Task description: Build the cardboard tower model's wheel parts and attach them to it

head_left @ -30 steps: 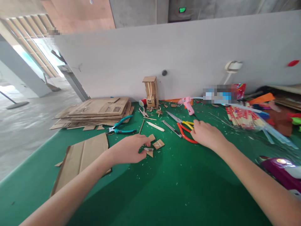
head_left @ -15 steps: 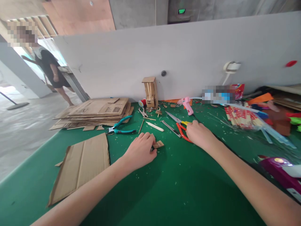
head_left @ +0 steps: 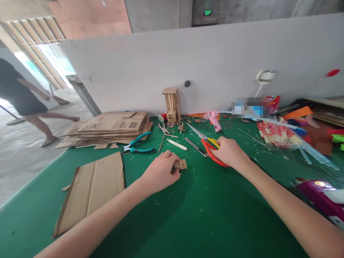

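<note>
My left hand (head_left: 162, 170) pinches a small cardboard piece (head_left: 183, 164) over the green tabletop, its left part hidden by my fingers. My right hand (head_left: 228, 152) is closed around the handles of the scissors (head_left: 202, 135), one yellow and one red-orange; the blades point to the far left. Close to the scissors lies a narrow metal-edged tool (head_left: 195, 147), perhaps a utility knife. A pale pointed stick (head_left: 176, 144) and a thin brown stick (head_left: 161, 144) rest beyond my left hand. Teal-handled pliers (head_left: 138, 143) lie spread to the left.
A cardboard sheet (head_left: 94, 190) and stacked cardboard (head_left: 107, 125) are on the left. Against the white partition stand a cardboard structure (head_left: 172, 105) and a pink glue gun (head_left: 214, 121). Wrapped sticks (head_left: 274, 132) and a purple device (head_left: 319, 197) sit right. A person (head_left: 23, 93) walks beyond the table.
My right hand has lifted the scissors slightly and shifted right with them. The cardboard piece in my left hand has turned a little. The person in the background has moved left.
</note>
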`<state>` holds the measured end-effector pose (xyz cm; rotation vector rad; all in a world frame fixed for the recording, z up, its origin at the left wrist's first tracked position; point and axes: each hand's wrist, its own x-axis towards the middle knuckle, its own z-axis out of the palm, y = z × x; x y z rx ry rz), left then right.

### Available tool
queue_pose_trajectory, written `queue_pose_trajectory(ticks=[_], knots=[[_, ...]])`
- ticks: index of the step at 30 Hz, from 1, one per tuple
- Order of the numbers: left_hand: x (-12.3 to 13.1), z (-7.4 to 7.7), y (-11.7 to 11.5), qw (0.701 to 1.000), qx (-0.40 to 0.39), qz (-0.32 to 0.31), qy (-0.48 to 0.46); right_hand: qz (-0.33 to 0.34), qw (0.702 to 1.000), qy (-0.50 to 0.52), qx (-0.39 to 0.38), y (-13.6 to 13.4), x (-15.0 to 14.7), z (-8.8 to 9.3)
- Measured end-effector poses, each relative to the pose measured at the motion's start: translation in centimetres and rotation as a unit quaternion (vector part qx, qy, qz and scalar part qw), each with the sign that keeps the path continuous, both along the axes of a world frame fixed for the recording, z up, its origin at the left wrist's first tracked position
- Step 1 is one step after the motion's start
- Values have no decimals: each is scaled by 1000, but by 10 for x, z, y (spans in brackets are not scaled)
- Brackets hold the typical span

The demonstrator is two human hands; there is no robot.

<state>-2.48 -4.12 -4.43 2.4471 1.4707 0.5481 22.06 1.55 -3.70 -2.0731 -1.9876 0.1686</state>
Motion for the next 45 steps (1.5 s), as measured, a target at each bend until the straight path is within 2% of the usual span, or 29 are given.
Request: queue_pose_trajectory(ticks=[3, 5, 7, 9, 12, 15, 21, 25, 33, 45], knots=[[-4, 7, 5, 986, -61, 21, -151, 38, 985, 166, -16, -2, 0, -4], [-6, 14, 8, 952, -115, 39, -280, 77, 949, 298, -68, -6, -3, -6], [-8, 23, 10, 910, -136, 68, -386, 110, 911, 378, -123, -13, -5, -5], [-10, 29, 12, 877, -128, 101, -453, 156, 903, 372, -150, -20, -6, 1], [-15, 34, 13, 848, -98, 109, -509, 266, 907, 284, -161, -33, -6, 15], [-19, 34, 15, 837, -64, 112, -531, 332, 897, 224, -190, -43, -8, 30], [-16, 33, 14, 852, -17, 112, -511, 323, 894, 204, -236, -53, -15, 44], [-15, 31, 13, 859, -1, 96, -503, 323, 891, 208, -242, -52, -15, 41], [-10, 29, 12, 859, -11, 104, -501, 319, 895, 215, -227, -50, -13, 31], [-2, 25, 10, 863, -15, 81, -499, 312, 896, 227, -219, -50, -13, 27]])
